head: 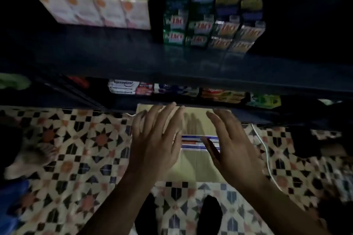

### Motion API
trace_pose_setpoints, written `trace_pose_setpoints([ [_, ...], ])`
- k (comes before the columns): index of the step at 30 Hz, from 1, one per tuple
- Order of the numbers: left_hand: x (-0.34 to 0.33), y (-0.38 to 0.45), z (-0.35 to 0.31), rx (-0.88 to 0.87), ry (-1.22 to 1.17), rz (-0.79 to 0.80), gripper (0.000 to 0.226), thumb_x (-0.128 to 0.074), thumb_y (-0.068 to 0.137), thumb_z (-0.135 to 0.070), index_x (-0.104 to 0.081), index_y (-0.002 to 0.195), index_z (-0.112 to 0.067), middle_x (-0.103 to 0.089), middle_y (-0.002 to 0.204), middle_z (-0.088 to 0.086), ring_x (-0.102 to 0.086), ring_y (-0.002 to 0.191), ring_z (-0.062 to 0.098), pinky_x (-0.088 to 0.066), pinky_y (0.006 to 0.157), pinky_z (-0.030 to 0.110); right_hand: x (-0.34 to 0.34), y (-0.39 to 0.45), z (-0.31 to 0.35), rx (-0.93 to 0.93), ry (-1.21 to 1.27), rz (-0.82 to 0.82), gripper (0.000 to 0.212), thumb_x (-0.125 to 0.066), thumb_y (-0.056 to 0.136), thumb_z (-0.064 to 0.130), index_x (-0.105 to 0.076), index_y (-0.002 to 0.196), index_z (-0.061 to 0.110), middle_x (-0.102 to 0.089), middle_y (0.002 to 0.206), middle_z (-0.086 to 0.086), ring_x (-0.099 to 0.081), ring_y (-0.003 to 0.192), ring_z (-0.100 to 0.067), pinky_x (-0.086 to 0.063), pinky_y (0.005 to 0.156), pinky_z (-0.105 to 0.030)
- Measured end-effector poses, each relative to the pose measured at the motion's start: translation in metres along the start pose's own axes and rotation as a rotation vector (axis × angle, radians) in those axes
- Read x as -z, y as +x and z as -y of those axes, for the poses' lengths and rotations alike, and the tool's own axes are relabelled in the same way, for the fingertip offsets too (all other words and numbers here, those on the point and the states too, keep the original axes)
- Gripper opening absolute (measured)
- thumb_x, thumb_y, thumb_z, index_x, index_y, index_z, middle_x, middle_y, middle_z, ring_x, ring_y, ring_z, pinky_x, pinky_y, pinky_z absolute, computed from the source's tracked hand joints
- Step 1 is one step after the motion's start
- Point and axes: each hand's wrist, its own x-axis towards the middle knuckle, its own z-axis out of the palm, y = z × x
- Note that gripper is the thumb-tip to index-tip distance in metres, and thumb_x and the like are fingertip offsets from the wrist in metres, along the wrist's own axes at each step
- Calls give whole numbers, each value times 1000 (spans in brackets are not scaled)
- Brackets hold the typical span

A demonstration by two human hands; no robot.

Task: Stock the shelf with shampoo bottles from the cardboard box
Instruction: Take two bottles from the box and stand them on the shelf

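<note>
A closed cardboard box lies on the patterned floor below the shelf, sealed across its middle by a striped tape band. My left hand hovers over the box's left half, fingers straight and spread. My right hand is above the right half, fingers also straight and spread. Neither hand holds anything. No shampoo bottles are in view. The dark shelf runs across the view above the box.
On the upper shelf stand pale cartons and stacked green and silver boxes. Toothpaste boxes lie on the lower shelf. A white cable runs over the floor tiles right of the box. My feet stand just behind it.
</note>
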Motion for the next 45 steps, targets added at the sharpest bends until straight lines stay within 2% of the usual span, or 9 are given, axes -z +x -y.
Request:
trace_pose_setpoints([
  [9, -118, -60, 28, 40, 14, 269, 50, -59, 96, -31, -53, 143, -16, -57, 136, 6, -52, 123, 31, -41, 97, 49, -121, -1, -64, 36, -124, 181, 67, -79, 83, 13, -49, 143, 8, -51, 144, -17, -45, 137, -35, -43, 108, -43],
  [18, -141, -66, 25, 66, -34, 340, 26, -57, 93, -29, -62, 113, -14, -60, 105, 8, -53, 95, 27, -46, 84, 45, -141, 15, -89, 197, -135, 255, 62, -85, 75, 33, -63, 127, 7, -61, 130, -17, -55, 124, -38, -53, 92, -47],
  [21, -143, -70, 23, 36, -33, 386, 23, -68, 86, -26, -63, 103, -11, -61, 99, 9, -57, 90, 27, -49, 83, 44, -137, 21, -95, 209, -164, 308, 68, -86, 73, 40, -63, 130, 9, -60, 132, -17, -54, 123, -38, -52, 92, -48],
  [27, -139, -68, 20, 60, -44, 432, 26, -78, 79, -21, -64, 98, -9, -63, 95, 11, -59, 88, 28, -53, 82, 46, -132, 29, -88, 460, -172, 363, 55, -81, 75, 27, -68, 128, 16, -64, 133, -9, -58, 122, -33, -53, 91, -48],
  [29, -142, -72, 23, -14, -21, 442, 23, -72, 83, -23, -64, 99, -8, -62, 96, 11, -58, 89, 28, -52, 83, 44, -129, 35, -90, 447, -175, 376, 62, -87, 69, 30, -69, 127, 17, -65, 131, -7, -59, 120, -33, -53, 89, -48],
  [32, -143, -77, 28, -101, 22, 523, 33, -39, 101, -28, -62, 112, -8, -62, 109, 12, -55, 101, 28, -44, 96, 44, -125, 42, -90, 494, -226, 403, 62, -86, 71, 35, -67, 127, 16, -64, 131, -8, -57, 121, -34, -52, 91, -50],
  [39, -81, -68, 14, 135, -287, 298, 25, -51, 100, -30, -67, 86, -16, -63, 85, -2, -58, 78, 15, -49, 71, 34, -101, 39, -94, 673, -79, 274, 36, -52, 97, 27, -69, 123, 8, -69, 113, -13, -65, 97, -31, -54, 82, -43],
  [42, -49, -53, 2, 365, -240, 551, 34, -46, 104, -44, -59, 79, -27, -56, 68, -12, -55, 57, 6, -39, 51, 25, -85, 47, -95, 593, -75, 104, 27, -53, 98, 19, -72, 110, 5, -68, 95, -15, -63, 81, -32, -49, 68, -40],
  [45, -46, -57, 0, 418, -114, 824, 26, -40, 103, -53, -57, 99, -33, -63, 97, -12, -63, 86, 6, -48, 69, 24, -80, 64, -88, 443, -171, -138, 18, -58, 98, 8, -70, 110, 3, -65, 97, -17, -58, 83, -35, -40, 67, -42],
])
